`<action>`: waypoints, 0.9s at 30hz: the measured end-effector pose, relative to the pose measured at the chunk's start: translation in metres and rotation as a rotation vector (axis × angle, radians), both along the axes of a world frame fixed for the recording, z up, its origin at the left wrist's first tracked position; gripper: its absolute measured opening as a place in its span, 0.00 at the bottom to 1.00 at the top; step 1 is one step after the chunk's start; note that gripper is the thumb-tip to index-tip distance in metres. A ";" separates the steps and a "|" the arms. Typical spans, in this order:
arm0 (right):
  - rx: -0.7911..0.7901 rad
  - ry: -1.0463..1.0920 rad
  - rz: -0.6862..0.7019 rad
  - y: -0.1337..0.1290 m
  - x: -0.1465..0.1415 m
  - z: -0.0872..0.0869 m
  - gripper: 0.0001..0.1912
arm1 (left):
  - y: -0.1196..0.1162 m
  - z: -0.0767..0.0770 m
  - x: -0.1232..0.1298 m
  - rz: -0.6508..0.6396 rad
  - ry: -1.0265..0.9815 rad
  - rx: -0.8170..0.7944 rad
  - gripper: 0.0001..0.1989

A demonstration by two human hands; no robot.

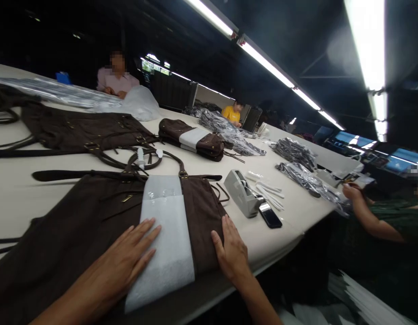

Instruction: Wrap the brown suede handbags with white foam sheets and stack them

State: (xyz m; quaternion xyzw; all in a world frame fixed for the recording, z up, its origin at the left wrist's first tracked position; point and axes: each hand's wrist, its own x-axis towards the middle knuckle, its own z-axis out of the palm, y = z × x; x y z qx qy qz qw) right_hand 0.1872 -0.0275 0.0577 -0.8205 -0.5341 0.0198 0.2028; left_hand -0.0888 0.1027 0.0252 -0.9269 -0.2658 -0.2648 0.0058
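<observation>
A dark brown handbag [94, 216] lies flat before me, its looped handles and straps stretched toward the far side. Around its right part runs a white wrapping sheet [166, 243], with clear tape across it near the top. My left hand [136, 250] rests on the bag, fingers extended with the tips on the white sheet. At the bag's right edge, my right hand [232, 250] presses with its fingers stretched and the thumb apart. Neither hand grips anything. The left forearm covers part of the bag's lower front.
Right of the bag stand a grey tape dispenser [241, 194], a phone [270, 213] and white strips [271, 194]. Beyond lie a folded, wrapped bag [192, 137], another brown bag [83, 126] and plastic-covered bundles [225, 128]. Several people work around the table [192, 169].
</observation>
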 end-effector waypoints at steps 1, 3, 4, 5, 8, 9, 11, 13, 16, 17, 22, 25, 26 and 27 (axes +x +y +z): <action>-0.019 0.037 0.006 0.002 0.004 0.003 0.39 | -0.003 0.006 -0.003 0.027 -0.021 -0.012 0.26; -0.049 0.094 0.007 0.005 0.013 0.006 0.41 | -0.013 0.019 -0.015 0.130 -0.098 -0.004 0.25; -0.059 0.108 0.002 0.006 0.017 0.007 0.43 | -0.019 0.025 -0.024 0.205 -0.146 0.011 0.24; -0.066 0.114 -0.007 0.007 0.020 0.006 0.44 | -0.025 0.031 -0.035 0.296 -0.198 0.029 0.24; -0.085 0.108 -0.039 0.010 0.030 0.001 0.47 | -0.044 0.046 -0.072 0.578 -0.338 0.054 0.22; -0.093 0.100 -0.046 0.011 0.033 -0.001 0.47 | -0.049 0.050 -0.084 0.651 -0.355 0.044 0.23; -0.109 0.065 -0.052 0.014 0.039 -0.003 0.45 | -0.057 0.056 -0.105 0.787 -0.331 -0.010 0.25; -0.102 0.004 -0.030 0.017 0.044 -0.003 0.41 | -0.059 0.062 -0.119 0.891 -0.282 -0.185 0.29; -0.076 -0.103 0.009 0.020 0.049 0.002 0.28 | -0.052 0.068 -0.132 0.880 -0.271 -0.564 0.31; -0.080 -0.130 0.010 0.020 0.049 0.004 0.24 | -0.048 0.068 -0.134 0.845 -0.281 -0.639 0.32; -0.097 -0.192 -0.035 0.022 0.032 0.023 0.17 | -0.021 0.067 -0.142 0.784 -0.283 -0.682 0.36; -0.049 -0.097 -0.074 0.025 0.023 0.034 0.13 | -0.005 0.066 -0.141 0.748 -0.212 -0.657 0.33; -0.014 -0.016 -0.083 0.026 0.023 0.036 0.13 | -0.001 0.065 -0.139 0.728 -0.208 -0.640 0.29; 0.032 0.095 -0.085 0.027 0.026 0.035 0.14 | 0.003 0.063 -0.138 0.713 -0.224 -0.620 0.25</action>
